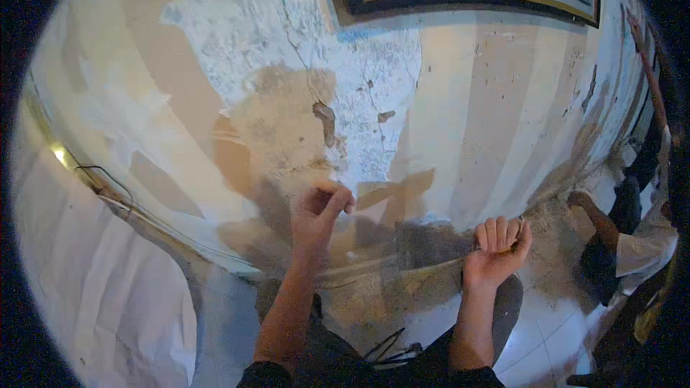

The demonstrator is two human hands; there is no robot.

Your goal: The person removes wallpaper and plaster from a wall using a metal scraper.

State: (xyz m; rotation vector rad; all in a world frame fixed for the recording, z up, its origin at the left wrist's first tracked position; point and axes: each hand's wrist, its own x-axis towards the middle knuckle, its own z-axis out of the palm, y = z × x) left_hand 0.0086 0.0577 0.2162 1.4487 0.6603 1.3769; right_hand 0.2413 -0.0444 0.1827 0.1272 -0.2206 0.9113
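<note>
My left hand point(321, 205) is in front of the low part of the wall point(445, 122), its fingers curled in toward the thumb. Whatever it may pinch is too small or hidden to name. Farther right and a little lower, my right hand point(497, 248) is turned palm up with the fingers folded over. I cannot make out what those fingers hold, if anything. Above my left hand, a peeled patch point(244, 36) of bare whitish plaster shows cracks and dark holes point(325, 123). Beige and tan striped covering surrounds it, and a brownish stain point(273, 118) spreads across its lower part.
A framed picture point(474, 1) hangs above. White cloth point(108, 280) covers something at left, beside a dark cable point(115, 179) and a small light point(60, 154). Another person point(640, 244) crouches at the right. Crumbs and dust lie on the tiled floor point(539, 330) along the wall.
</note>
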